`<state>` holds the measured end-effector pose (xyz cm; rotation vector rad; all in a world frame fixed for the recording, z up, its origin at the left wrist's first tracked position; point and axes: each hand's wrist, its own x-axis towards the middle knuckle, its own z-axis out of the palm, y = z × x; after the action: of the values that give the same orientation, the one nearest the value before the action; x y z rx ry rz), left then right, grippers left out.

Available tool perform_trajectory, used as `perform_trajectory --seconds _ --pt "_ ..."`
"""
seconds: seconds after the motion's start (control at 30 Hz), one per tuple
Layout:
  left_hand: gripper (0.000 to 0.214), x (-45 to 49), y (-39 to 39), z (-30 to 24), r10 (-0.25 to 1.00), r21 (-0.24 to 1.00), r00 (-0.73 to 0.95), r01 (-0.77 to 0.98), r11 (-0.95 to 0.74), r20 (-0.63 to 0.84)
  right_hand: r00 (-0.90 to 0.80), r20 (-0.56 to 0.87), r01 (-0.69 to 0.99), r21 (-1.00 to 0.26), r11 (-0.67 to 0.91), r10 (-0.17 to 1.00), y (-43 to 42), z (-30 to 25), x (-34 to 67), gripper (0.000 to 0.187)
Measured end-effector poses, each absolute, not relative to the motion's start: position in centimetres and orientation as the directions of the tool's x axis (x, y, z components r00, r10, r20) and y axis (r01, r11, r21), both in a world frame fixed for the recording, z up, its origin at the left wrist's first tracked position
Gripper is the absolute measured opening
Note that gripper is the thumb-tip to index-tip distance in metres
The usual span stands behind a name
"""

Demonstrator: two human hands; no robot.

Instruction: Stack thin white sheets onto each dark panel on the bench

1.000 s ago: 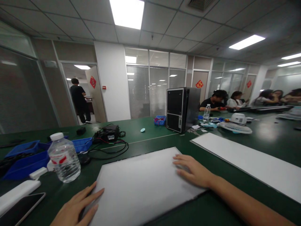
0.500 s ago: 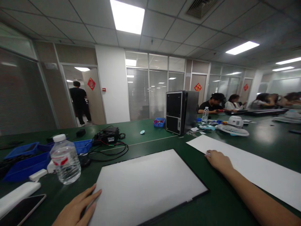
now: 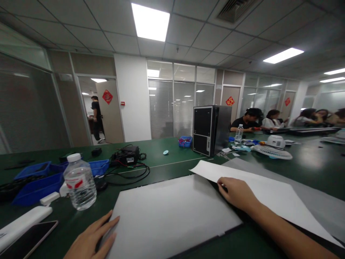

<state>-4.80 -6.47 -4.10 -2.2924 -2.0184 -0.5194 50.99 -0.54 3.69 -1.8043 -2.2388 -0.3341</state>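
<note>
A flat white panel [image 3: 172, 216] with thin black edging lies on the green table in front of me. My left hand [image 3: 93, 235] rests at its left edge, fingers stretched out and touching the surface. At the panel's far right corner, my right hand [image 3: 237, 192] pinches the near edge of a white sheet [image 3: 266, 190]. This sheet is lifted and bent, with its left end over the panel's corner. Under and behind it, a greyish, thin-looking sheet [image 3: 315, 192] lies on the table.
Left of the panel stand a water bottle [image 3: 80, 183], blue trays [image 3: 40, 189], a phone [image 3: 29, 239] and a black adapter with cables [image 3: 126, 154]. A computer tower [image 3: 202, 131] stands beyond. Further right are a white fan-like device [image 3: 273, 147] and seated people.
My right hand has moved left with the white sheet, raising it towards the panel and exposing the greyish sheet. My left hand stays at the panel's edge. A person in the doorway has moved.
</note>
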Motion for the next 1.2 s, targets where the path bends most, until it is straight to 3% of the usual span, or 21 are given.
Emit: perform_trajectory --seconds 0.13,0.23,0.3,0.37,0.47,0.6,1.0,1.2 --pt "0.049 -4.7 -6.4 -4.0 0.954 0.190 0.092 0.970 -0.150 0.285 -0.438 0.314 0.892 0.031 0.452 0.842 -2.4 3.2 46.8 0.030" --pt "0.047 -4.7 -6.1 -4.3 0.949 0.183 0.093 0.971 -0.154 0.302 -0.664 0.287 0.720 -0.004 0.694 0.691 -3.3 2.6 45.1 0.031" --pt "0.045 -4.7 -5.9 -4.5 0.942 0.180 0.100 0.970 -0.164 0.322 -0.702 0.292 0.668 -0.047 0.743 0.649 -3.2 2.4 45.0 0.033" --pt "0.045 -4.7 -5.8 -4.6 0.935 0.183 0.104 0.968 -0.174 0.338 -0.586 0.324 0.766 -0.076 0.638 0.743 -2.6 2.5 45.7 0.036" --pt "0.043 -4.7 -5.9 -4.7 0.929 0.194 0.104 0.964 -0.181 0.355 -0.313 0.352 0.931 -0.072 0.359 0.882 -1.0 2.4 48.0 0.043" --pt "0.044 -4.8 -6.0 -4.7 0.933 0.193 0.112 0.963 -0.186 0.343 -0.191 0.316 0.972 -0.074 0.225 0.929 0.6 2.0 51.2 0.044" --pt "0.045 -4.6 -6.0 -4.6 0.940 0.189 0.107 0.966 -0.176 0.325 -0.446 0.255 0.852 -0.172 0.494 0.858 -1.5 2.5 47.1 0.044" --pt "0.046 -5.0 -5.8 -4.8 0.941 0.196 0.121 0.962 -0.190 0.317 -0.355 0.286 0.898 -0.159 0.410 0.890 -0.5 2.6 49.1 0.046"
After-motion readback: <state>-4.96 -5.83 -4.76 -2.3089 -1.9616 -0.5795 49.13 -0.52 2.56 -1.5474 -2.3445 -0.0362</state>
